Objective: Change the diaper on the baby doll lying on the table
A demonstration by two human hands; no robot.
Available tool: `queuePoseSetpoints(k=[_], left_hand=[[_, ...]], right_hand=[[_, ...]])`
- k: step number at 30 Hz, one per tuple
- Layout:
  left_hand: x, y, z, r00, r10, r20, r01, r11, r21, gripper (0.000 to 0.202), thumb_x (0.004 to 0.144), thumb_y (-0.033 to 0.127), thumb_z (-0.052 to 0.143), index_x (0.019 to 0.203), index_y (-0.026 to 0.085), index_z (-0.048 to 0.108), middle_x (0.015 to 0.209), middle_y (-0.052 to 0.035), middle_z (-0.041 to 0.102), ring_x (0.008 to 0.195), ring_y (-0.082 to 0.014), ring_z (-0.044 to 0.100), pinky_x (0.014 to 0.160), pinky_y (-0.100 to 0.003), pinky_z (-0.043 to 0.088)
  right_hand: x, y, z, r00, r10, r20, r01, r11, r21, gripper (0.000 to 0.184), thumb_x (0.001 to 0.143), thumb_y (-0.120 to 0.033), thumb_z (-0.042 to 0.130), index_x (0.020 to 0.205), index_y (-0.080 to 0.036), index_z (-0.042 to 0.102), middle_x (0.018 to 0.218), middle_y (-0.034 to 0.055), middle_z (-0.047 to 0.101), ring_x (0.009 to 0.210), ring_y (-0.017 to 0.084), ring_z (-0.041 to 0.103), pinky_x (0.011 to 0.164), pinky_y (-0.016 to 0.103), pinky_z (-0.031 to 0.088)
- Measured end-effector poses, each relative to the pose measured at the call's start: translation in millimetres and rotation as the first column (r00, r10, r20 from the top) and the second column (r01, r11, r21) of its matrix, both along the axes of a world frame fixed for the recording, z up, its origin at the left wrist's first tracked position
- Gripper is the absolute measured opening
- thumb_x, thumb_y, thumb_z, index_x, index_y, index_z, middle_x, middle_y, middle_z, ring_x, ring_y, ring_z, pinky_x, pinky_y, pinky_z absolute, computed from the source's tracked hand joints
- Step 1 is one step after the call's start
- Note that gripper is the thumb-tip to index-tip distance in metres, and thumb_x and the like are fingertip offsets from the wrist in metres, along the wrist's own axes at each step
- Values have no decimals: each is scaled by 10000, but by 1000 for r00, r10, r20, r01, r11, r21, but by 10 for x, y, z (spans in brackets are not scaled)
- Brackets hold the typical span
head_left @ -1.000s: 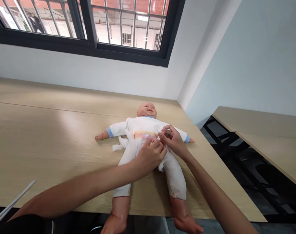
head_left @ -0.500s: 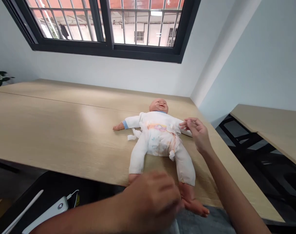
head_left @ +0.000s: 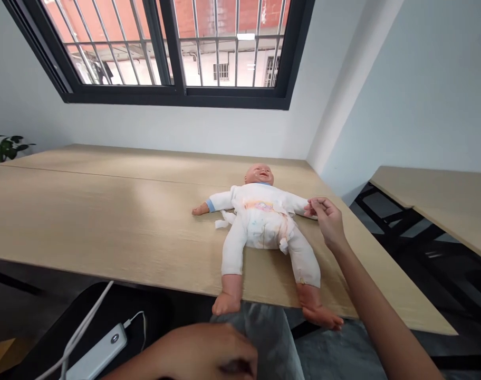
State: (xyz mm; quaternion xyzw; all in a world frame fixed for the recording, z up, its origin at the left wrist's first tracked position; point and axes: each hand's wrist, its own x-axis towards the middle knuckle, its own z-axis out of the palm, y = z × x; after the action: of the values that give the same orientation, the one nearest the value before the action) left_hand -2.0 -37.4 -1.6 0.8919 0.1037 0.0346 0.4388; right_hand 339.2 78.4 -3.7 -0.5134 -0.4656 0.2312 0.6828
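Note:
A baby doll (head_left: 260, 198) in a white outfit lies face up on the wooden table, its feet at the front edge. Around its hips is a white diaper (head_left: 266, 229) with a coloured waistband; loose white strips stick out on both sides. My right hand (head_left: 328, 219) is closed in a pinch at the end of the doll's outstretched arm on the right. Its fingertips cover the doll's hand there, and whether they grip it is unclear. Low in the view, my left hand (head_left: 220, 351) is curled above my lap, away from the doll; what its fingers hold, if anything, is hidden.
The wooden table (head_left: 106, 221) runs beneath a barred window (head_left: 177, 97). On a black seat at lower left lies a white power bank (head_left: 100, 353) with a white cable (head_left: 82, 330). Another table (head_left: 442, 203) stands at right. A plant (head_left: 7, 148) shows at far left.
My left hand has dropped down and left, uncovering the doll's foot. My right hand has shifted slightly right, to the end of the doll's arm. The whole view has tilted up a little.

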Motion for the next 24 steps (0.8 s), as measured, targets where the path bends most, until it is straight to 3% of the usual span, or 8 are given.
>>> queuePoseSetpoints(k=[2,4,7,9,12,15,19,24], left_hand=[[-76,188,253,992,106,66,-81,948,-306,208,932,308,514,920,114,587,790,-46,639,704,-92,604,626,-169,452],[-152,464,472,922,362,139,-251,830,-499,303,950,390,487,889,96,531,674,-47,591,585,-96,575,542,-180,413],[-203,1018,547,692,656,301,-616,754,-226,307,940,400,497,855,107,520,582,1,508,529,-88,488,585,-220,400],[-175,1387,411,648,711,273,-747,663,47,216,851,313,592,892,103,567,868,-55,605,731,-124,543,646,-239,403],[-78,1751,116,600,776,194,-777,508,371,225,749,246,671,902,110,578,971,-67,618,884,-183,545,727,-277,402],[-14,1835,-29,580,801,145,-763,472,442,152,781,260,631,806,121,573,840,-48,617,781,-177,548,617,-262,351],[-53,1770,79,595,757,268,-737,383,557,113,873,185,519,794,121,567,855,-40,609,765,-151,523,668,-279,331],[-11,1798,233,714,414,565,-642,66,763,184,938,120,450,864,140,617,941,-37,601,803,-134,486,748,-299,340]], right_hand=[[23,19,-25,1000,-19,-6,19,1000,-11,507,720,-592,688,875,-121,581,799,60,609,634,105,535,667,266,457],[33,35,-45,1000,-24,-19,23,999,-38,536,694,-612,697,879,-122,580,803,61,611,633,105,535,663,264,454],[25,46,-57,999,-22,-29,20,997,-69,594,654,-648,710,896,-122,580,804,59,614,633,102,538,667,257,448],[12,43,-47,1000,-16,-21,14,998,-69,634,631,-675,712,900,-117,578,792,59,610,626,101,535,664,256,445],[-11,35,-27,1000,-2,-13,1,997,-80,692,598,-716,706,897,-107,570,772,63,602,615,106,531,659,263,443],[-28,27,-34,1000,8,21,-6,995,-99,688,610,-727,691,888,-110,564,766,66,596,614,111,522,657,274,452],[-52,-26,-28,996,41,77,-36,998,-57,604,683,-682,671,891,-126,561,761,67,591,634,131,530,650,294,455],[-312,-76,251,909,143,391,-155,988,-1,349,862,-514,585,890,-172,648,931,65,637,860,169,594,807,325,459]])
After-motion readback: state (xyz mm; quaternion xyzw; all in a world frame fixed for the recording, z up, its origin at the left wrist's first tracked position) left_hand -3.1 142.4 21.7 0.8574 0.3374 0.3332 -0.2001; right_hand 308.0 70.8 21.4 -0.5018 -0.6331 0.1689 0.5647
